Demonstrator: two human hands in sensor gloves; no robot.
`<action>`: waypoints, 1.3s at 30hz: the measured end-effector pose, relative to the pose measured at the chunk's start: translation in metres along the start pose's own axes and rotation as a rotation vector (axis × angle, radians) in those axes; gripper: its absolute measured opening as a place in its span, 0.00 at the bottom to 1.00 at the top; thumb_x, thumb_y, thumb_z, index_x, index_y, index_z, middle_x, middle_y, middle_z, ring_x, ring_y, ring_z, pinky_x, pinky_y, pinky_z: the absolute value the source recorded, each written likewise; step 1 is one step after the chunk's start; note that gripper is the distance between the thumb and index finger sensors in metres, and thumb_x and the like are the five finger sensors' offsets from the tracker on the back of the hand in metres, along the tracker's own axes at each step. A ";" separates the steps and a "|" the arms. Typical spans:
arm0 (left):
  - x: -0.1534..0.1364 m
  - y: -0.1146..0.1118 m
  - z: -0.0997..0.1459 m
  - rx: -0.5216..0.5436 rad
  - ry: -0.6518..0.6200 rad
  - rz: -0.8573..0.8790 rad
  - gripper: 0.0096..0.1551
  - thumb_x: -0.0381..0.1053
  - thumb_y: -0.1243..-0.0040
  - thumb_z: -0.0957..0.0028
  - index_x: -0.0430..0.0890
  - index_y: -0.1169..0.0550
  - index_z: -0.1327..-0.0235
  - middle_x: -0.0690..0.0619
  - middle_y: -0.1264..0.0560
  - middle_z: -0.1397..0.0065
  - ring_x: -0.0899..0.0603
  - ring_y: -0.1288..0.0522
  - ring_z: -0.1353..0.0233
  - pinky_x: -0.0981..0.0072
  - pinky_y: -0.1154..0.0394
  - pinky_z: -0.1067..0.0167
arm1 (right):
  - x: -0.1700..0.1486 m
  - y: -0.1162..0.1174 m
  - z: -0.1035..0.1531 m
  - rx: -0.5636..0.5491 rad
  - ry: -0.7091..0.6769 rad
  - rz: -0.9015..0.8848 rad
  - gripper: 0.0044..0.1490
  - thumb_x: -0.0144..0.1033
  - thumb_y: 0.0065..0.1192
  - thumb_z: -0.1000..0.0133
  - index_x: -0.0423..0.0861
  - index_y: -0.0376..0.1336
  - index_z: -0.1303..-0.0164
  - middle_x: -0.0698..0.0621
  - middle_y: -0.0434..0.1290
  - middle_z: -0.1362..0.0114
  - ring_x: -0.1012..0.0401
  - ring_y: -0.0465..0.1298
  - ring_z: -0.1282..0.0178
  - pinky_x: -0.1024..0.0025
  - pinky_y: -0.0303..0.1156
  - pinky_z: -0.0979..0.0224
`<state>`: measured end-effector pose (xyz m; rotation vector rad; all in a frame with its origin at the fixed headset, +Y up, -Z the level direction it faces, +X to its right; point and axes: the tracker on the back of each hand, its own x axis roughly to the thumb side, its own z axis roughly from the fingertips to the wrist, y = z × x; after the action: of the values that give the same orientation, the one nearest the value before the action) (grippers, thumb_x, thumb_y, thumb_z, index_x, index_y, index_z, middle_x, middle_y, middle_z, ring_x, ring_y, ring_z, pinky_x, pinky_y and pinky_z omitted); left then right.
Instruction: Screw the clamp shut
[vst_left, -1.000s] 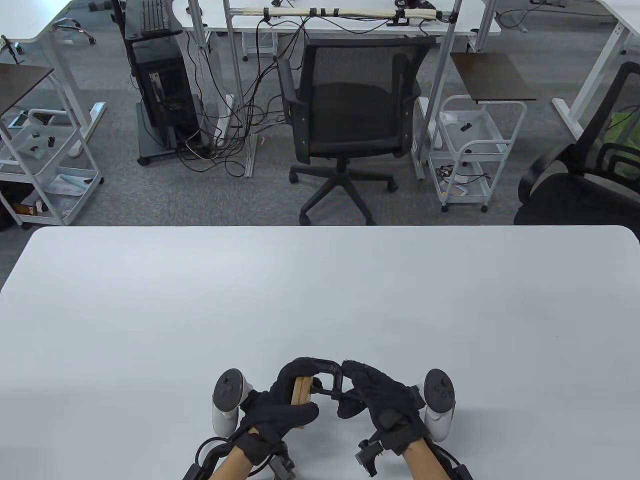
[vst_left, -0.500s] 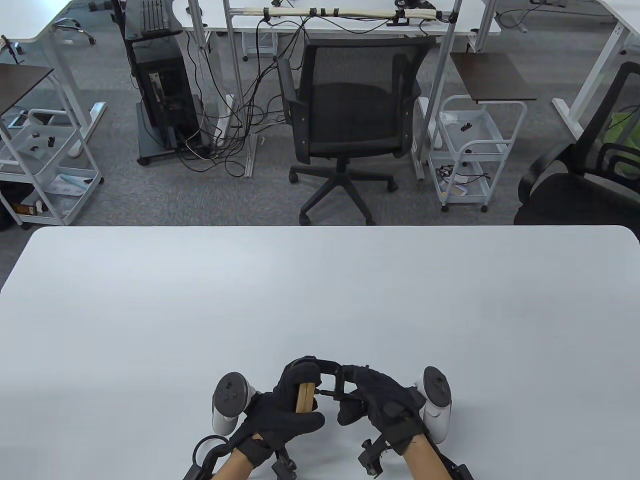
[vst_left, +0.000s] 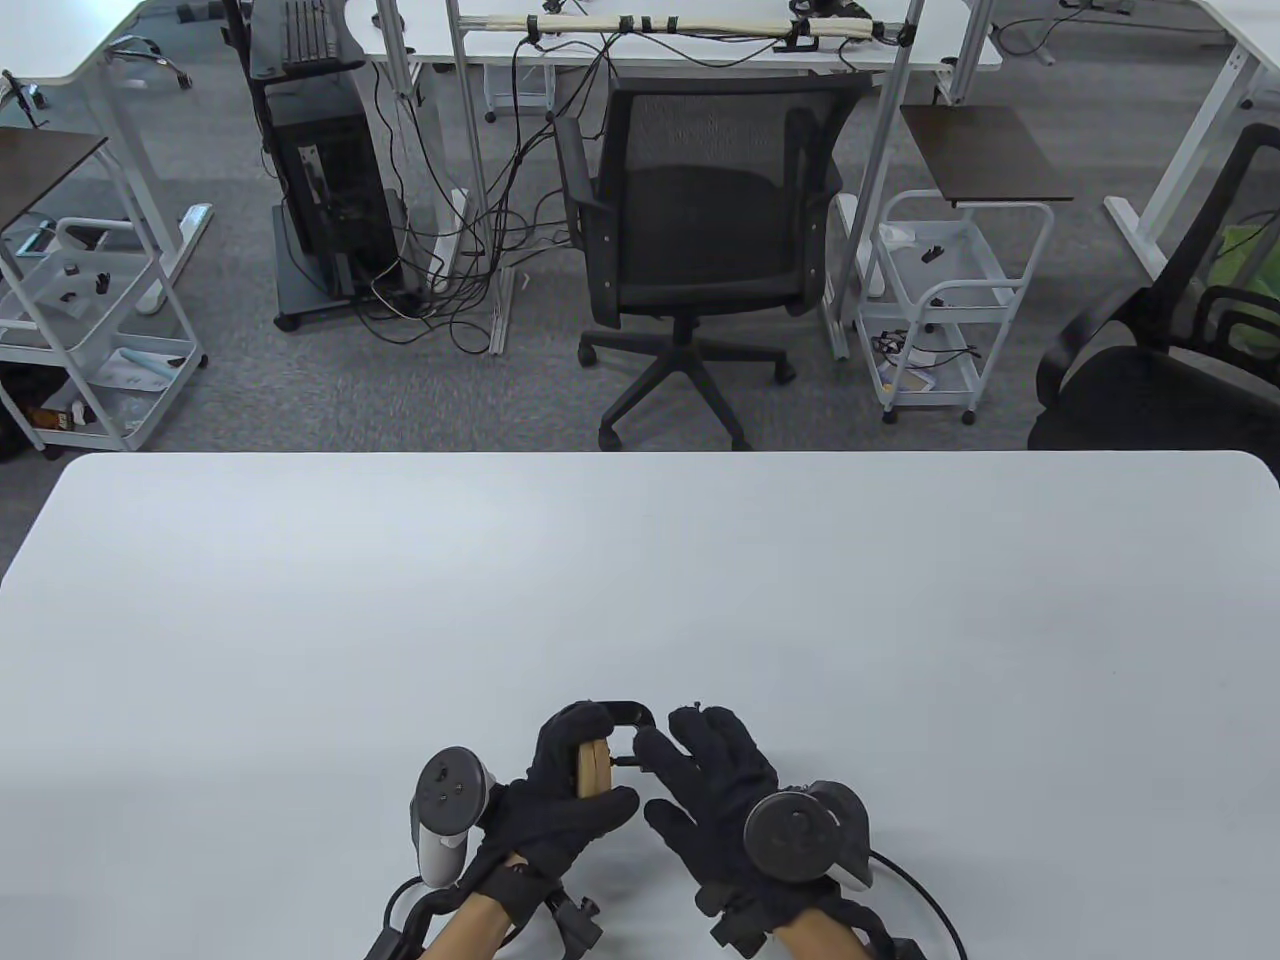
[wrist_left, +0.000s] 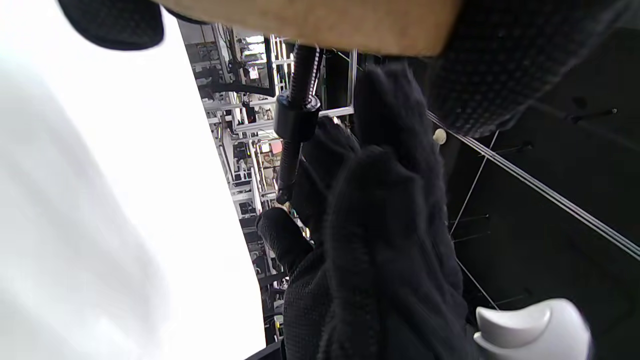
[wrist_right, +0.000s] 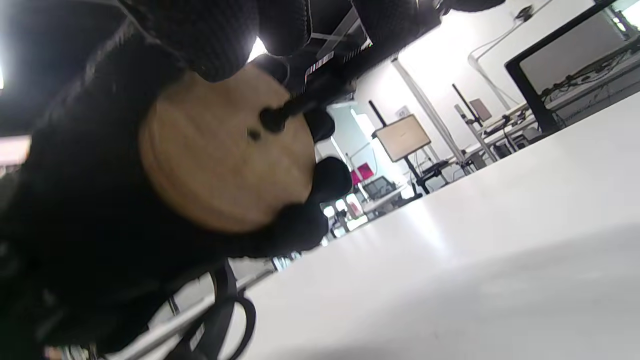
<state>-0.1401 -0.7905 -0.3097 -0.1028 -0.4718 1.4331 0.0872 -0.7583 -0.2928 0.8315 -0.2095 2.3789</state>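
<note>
A black C-clamp (vst_left: 626, 713) is held just above the white table (vst_left: 640, 600) near its front edge. A round wooden disc (vst_left: 593, 767) sits inside the clamp's mouth. My left hand (vst_left: 568, 790) grips the disc and the clamp frame. My right hand (vst_left: 700, 775) is palm down, its fingers over the clamp's screw (vst_left: 628, 762). In the left wrist view the threaded screw (wrist_left: 295, 120) runs down from the wood (wrist_left: 310, 25). In the right wrist view the screw tip (wrist_right: 274, 119) touches the disc (wrist_right: 220, 160). The screw's handle is hidden under my right fingers.
A black office chair (vst_left: 700, 220) stands beyond the table's far edge. Two white trolleys (vst_left: 940, 300) flank it, with a computer tower (vst_left: 330, 200) and cables on the floor. All lie off the table.
My right hand has rolled over palm down, its tracker now on top, and moved left over the screw. The clamp and left hand have shifted slightly left and away.
</note>
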 end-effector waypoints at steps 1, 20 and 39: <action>0.001 -0.001 0.000 -0.011 -0.003 0.003 0.54 0.66 0.27 0.48 0.59 0.48 0.18 0.45 0.55 0.13 0.20 0.50 0.23 0.29 0.32 0.39 | 0.001 0.003 -0.001 0.037 0.011 0.036 0.46 0.51 0.62 0.45 0.54 0.53 0.16 0.28 0.52 0.16 0.25 0.51 0.24 0.24 0.53 0.33; 0.005 -0.013 -0.006 -0.183 -0.029 -0.062 0.57 0.71 0.36 0.45 0.57 0.54 0.14 0.33 0.63 0.13 0.20 0.58 0.20 0.22 0.39 0.36 | -0.020 0.007 0.000 -0.055 0.210 -0.034 0.28 0.45 0.61 0.46 0.50 0.69 0.37 0.34 0.71 0.27 0.26 0.63 0.31 0.27 0.63 0.38; 0.007 0.061 -0.003 -0.065 0.080 -0.977 0.49 0.71 0.42 0.45 0.53 0.44 0.14 0.34 0.49 0.14 0.20 0.48 0.22 0.23 0.37 0.38 | -0.071 0.029 -0.010 0.321 0.446 0.084 0.27 0.45 0.56 0.46 0.54 0.67 0.36 0.42 0.59 0.16 0.23 0.40 0.24 0.18 0.42 0.33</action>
<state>-0.1945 -0.7737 -0.3318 0.0230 -0.4123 0.4541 0.1094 -0.8131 -0.3431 0.4109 0.3306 2.6451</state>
